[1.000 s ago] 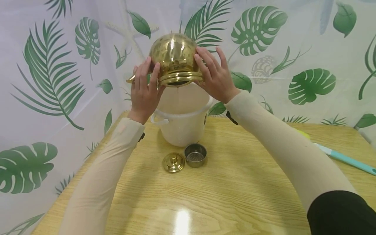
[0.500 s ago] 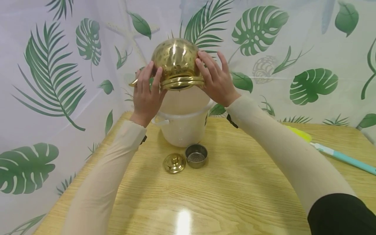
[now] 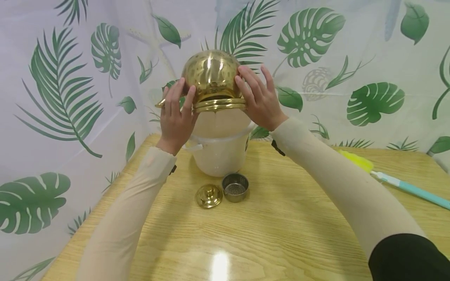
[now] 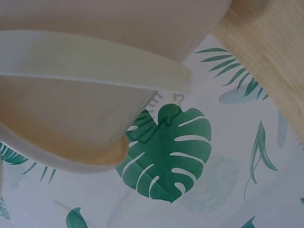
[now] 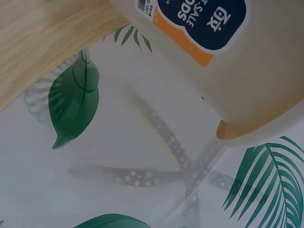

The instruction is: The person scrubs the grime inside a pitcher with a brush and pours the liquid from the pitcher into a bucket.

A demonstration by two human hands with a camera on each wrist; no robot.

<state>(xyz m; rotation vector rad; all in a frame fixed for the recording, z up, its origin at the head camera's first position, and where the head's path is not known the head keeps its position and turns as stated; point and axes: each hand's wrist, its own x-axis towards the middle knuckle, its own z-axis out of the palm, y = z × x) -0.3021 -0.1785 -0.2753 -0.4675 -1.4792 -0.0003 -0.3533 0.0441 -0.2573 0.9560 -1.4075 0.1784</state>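
A shiny gold teapot (image 3: pixel 211 72) is held tipped over, its ringed rim facing down above a white bucket (image 3: pixel 218 158). My left hand (image 3: pixel 177 119) grips its left side, where a gold spout tip (image 3: pixel 160 104) shows past the fingers. On the other side my right hand (image 3: pixel 263 101) holds the body with spread, bent fingers; its thumb is hidden. A thin drip hangs under the rim. In the left wrist view the bucket's handle (image 4: pixel 95 59) fills the upper left, and the right wrist view catches its printed label (image 5: pixel 204 21). Neither wrist view shows a hand.
On the wooden table (image 3: pixel 281 234), a gold lid (image 3: pixel 209 196) lies beside a perforated metal strainer (image 3: pixel 235 188), both in front of the bucket. A brush with a yellow head (image 3: pixel 358 161) and turquoise handle (image 3: pixel 425 194) lies at right. Leaf-patterned sheeting (image 3: pixel 376 103) stands behind.
Both hands have lowered the teapot a little toward the bucket. It is still tipped over, its rim now seen more edge-on. More of the brush's yellow head shows past the right sleeve.
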